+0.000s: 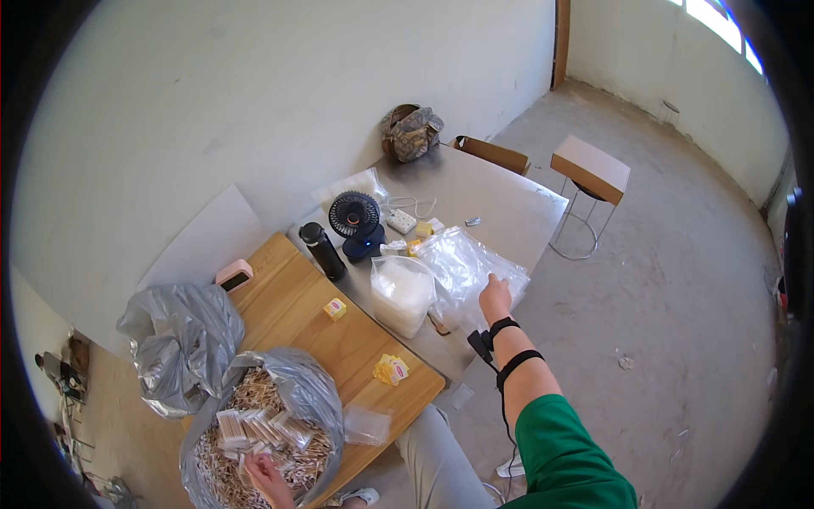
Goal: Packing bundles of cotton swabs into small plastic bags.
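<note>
I judge the flat stack of clear, glossy plastic bags [462,257] at the near edge of the grey metal-topped desk [500,197] to be light, limp and slippery, its layers likely to cling; I would take one by a loose edge, rubbing it free before pinching. The small clear plastic packets of thin wooden sticks [254,428] lie near and left, on loose pale wooden sticks [257,390] inside a wide, open grey plastic bag [309,382]. I expect those packets to be light, stiff lengthwise and slick outside, with sticks that snap easily, so I would hold one gently across its middle.

I see the right hand [496,301] over the near right part of the clear bags, its fingers bent and apparently touching the film; I cannot tell whether they are pinched together on a layer. The left hand [268,482] is at the near side of the packets, fingers partly curled just beside them; whether they clamp one, I cannot make out
</note>
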{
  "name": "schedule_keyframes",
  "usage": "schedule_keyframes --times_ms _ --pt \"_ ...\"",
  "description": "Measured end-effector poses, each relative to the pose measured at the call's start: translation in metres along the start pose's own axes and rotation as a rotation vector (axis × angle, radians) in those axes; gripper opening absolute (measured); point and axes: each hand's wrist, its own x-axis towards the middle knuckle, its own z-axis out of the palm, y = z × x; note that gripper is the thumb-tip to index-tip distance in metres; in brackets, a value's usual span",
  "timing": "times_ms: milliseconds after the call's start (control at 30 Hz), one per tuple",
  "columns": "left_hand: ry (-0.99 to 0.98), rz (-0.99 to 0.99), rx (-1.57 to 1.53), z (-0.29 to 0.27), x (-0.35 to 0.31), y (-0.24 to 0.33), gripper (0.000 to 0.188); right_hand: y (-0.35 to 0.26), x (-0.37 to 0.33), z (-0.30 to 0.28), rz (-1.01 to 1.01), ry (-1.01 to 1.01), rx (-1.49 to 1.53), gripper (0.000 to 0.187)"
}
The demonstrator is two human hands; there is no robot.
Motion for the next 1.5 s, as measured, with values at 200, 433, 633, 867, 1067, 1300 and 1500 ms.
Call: schedule_keyframes --times_ms 200,433,633,867,1067,1300,1500 --pt "0.086 0.069 0.201 -0.014 -0.002 0.014 0.029 0.007 -0.034 -0.004 0.034 0.131 0.140 0.038" --pt "0.135 0.034 0.452 -0.031 0.000 -0.018 0.032 0.024 -0.061 -0.016 0.104 0.200 0.018 0.034" --pt "0.029 0.043 0.774 -0.050 -0.001 -0.023 0.055 0.027 -0.069 -0.011 0.055 0.095 -0.085 0.039" --pt "-0.126 -0.129 0.837 -0.063 0.007 -0.041 0.066 0.016 -0.110 -0.020 -0.059 0.377 0.042 0.032" --pt "-0.175 -0.281 0.706 -0.058 -0.001 -0.076 0.071 -0.022 -0.209 -0.005 -0.462 0.090 0.377 0.023" --pt "-0.270 -0.330 0.674 -0.064 -0.004 -0.077 0.076 -0.084 -0.379 0.032 -0.943 -0.494 0.574 0.008" --pt "-0.315 -0.370 0.622 -0.065 -0.005 -0.073 0.080 -0.096 -0.432 0.041 -0.949 -0.266 0.166 0.020"
